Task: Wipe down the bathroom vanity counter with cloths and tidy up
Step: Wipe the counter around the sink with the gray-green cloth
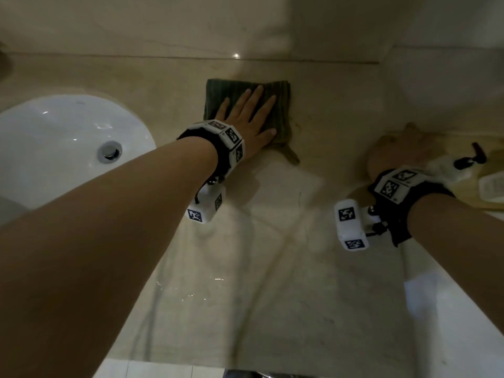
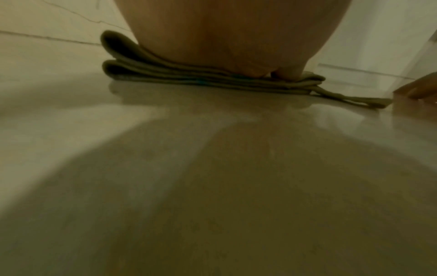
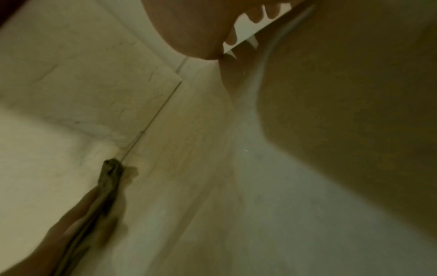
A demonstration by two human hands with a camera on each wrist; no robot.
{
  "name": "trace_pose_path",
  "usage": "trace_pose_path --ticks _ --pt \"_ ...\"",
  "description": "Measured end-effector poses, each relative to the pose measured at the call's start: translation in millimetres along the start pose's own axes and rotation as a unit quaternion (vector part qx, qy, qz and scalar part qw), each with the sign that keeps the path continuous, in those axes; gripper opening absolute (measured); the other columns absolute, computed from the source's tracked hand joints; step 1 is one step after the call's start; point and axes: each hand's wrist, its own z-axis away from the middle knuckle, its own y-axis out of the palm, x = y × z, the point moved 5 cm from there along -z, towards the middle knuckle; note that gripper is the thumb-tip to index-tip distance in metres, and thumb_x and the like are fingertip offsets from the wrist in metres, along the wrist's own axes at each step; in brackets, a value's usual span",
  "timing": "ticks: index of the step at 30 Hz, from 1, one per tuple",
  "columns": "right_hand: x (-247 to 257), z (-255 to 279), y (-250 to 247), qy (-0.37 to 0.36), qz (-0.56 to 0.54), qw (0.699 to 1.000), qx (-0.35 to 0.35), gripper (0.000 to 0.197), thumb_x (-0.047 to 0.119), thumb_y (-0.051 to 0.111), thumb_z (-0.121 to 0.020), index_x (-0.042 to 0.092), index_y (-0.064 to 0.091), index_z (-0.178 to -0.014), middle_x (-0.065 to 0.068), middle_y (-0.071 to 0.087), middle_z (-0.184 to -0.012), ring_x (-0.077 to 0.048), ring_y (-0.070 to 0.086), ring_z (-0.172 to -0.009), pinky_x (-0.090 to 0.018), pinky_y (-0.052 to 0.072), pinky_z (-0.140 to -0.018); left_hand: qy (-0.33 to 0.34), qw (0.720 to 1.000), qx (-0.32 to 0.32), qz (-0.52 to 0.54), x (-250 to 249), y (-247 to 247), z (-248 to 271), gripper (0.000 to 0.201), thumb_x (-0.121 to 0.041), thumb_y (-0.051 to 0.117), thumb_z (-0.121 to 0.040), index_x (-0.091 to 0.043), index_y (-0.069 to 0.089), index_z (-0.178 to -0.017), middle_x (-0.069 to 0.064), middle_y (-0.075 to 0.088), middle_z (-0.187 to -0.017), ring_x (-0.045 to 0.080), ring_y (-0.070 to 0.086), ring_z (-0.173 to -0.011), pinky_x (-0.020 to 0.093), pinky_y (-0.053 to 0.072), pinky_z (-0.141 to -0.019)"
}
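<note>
A folded dark green cloth [image 1: 218,94] lies on the beige marble counter [image 1: 272,241], near the back wall. My left hand [image 1: 253,110] presses flat on it with straight, spread fingers. The left wrist view shows the palm [image 2: 224,37] bearing down on the cloth's stacked layers [image 2: 189,74], with one corner trailing to the right. My right hand [image 1: 406,151] is blurred and rests with spread fingers on a wooden tray [image 1: 450,140] at the right. The right wrist view shows that hand's fingers [image 3: 256,13] splayed, and the cloth [image 3: 108,183] edge-on under my left hand [image 3: 71,224].
A white sink [image 1: 54,137] with a metal drain [image 1: 110,151] is set into the counter at the left. On the tray lie a white bottle [image 1: 491,186], a black and red item [image 1: 474,156] and something white and fluffy [image 1: 447,170]. Water drops [image 1: 191,290] glisten near the front edge.
</note>
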Motion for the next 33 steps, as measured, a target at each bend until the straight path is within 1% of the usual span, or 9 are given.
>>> trace_pose_path --ticks 2,4,7,10,13,15,19,25,33 --pt "5 8 -1 0.033 -0.063 0.997 -0.042 0.058 0.023 0.034 -0.102 0.014 0.009 -0.154 -0.015 -0.002 -0.16 -0.03 0.003 -0.147 -0.042 0.003 -0.117 -0.001 1.0 -0.001 0.003 0 -1 -1 0.065 -0.057 0.021 -0.097 -0.037 -0.011 -0.15 -0.008 -0.02 -0.159 0.014 -0.014 -0.147 0.047 -0.006 -0.118" --pt "20 18 0 0.007 -0.096 0.994 -0.051 0.062 0.022 0.034 -0.1 0.016 0.005 -0.154 -0.013 -0.007 -0.16 -0.029 0.001 -0.147 -0.042 0.005 -0.119 -0.003 1.0 -0.003 0.0 -1 -3 1 0.065 -0.057 0.022 -0.097 -0.037 -0.01 -0.151 -0.008 -0.019 -0.159 0.015 -0.014 -0.147 0.047 -0.005 -0.118" --pt "41 34 12 -0.052 -0.082 0.995 -0.031 0.065 0.023 0.034 -0.098 0.016 0.002 -0.154 -0.014 -0.008 -0.16 -0.031 0.0 -0.147 -0.044 0.004 -0.12 -0.002 1.0 0.004 0.0 -2 -4 0 0.066 -0.056 0.022 -0.098 -0.036 -0.011 -0.151 -0.007 -0.02 -0.159 0.015 -0.014 -0.147 0.047 -0.005 -0.118" --pt "50 50 25 -0.04 -0.082 0.996 -0.004 0.066 0.03 0.035 -0.097 0.02 0.002 -0.154 -0.014 -0.008 -0.16 -0.031 -0.004 -0.147 -0.045 -0.002 -0.119 0.001 1.0 0.01 -0.001 -2 -5 0 0.066 -0.056 0.022 -0.098 -0.035 -0.011 -0.151 -0.006 -0.021 -0.159 0.015 -0.015 -0.147 0.048 -0.005 -0.118" --pt "51 63 33 -0.056 -0.093 0.994 -0.001 0.069 0.031 0.038 -0.096 0.023 0.002 -0.154 -0.016 -0.01 -0.159 -0.032 -0.007 -0.147 -0.046 -0.007 -0.118 -0.001 1.0 0.015 -0.001 -2 -4 1 0.066 -0.056 0.023 -0.098 -0.034 -0.011 -0.151 -0.006 -0.021 -0.159 0.016 -0.015 -0.147 0.048 -0.006 -0.118" --pt "48 67 33 -0.073 -0.086 0.994 0.0 0.069 0.032 0.039 -0.096 0.023 0.002 -0.154 -0.016 -0.01 -0.159 -0.033 -0.008 -0.147 -0.046 -0.007 -0.118 -0.002 1.0 0.015 -0.001 -4 -4 2 0.066 -0.055 0.023 -0.098 -0.034 -0.01 -0.152 -0.005 -0.021 -0.159 0.016 -0.015 -0.147 0.048 -0.006 -0.118" --pt "48 69 31 -0.071 -0.074 0.994 0.023 0.07 0.037 0.037 -0.096 0.024 -0.002 -0.153 -0.015 -0.013 -0.159 -0.032 -0.01 -0.147 -0.045 -0.007 -0.118 0.001 1.0 0.023 -0.006 -5 -3 12 0.067 -0.056 0.023 -0.098 -0.033 -0.011 -0.151 -0.004 -0.022 -0.159 0.017 -0.016 -0.147 0.048 -0.007 -0.118" --pt "53 69 34 -0.063 -0.066 0.995 0.037 0.074 0.038 0.036 -0.094 0.024 -0.007 -0.153 -0.014 -0.018 -0.158 -0.032 -0.014 -0.146 -0.046 -0.009 -0.118 0.021 0.999 0.046 -0.013 -5 10 49 0.069 -0.057 0.021 -0.098 -0.033 -0.015 -0.151 -0.005 -0.026 -0.157 0.016 -0.019 -0.146 0.048 -0.007 -0.118" --pt "44 69 24 -0.073 -0.088 0.99 0.082 0.073 0.034 0.039 -0.095 0.027 -0.004 -0.153 -0.008 -0.021 -0.158 -0.029 -0.016 -0.146 -0.043 -0.009 -0.119 -0.029 0.997 0.068 0.002 -21 20 79 0.069 -0.054 0.025 -0.098 -0.033 -0.015 -0.151 -0.006 -0.028 -0.156 0.016 -0.02 -0.145 0.049 -0.007 -0.118"
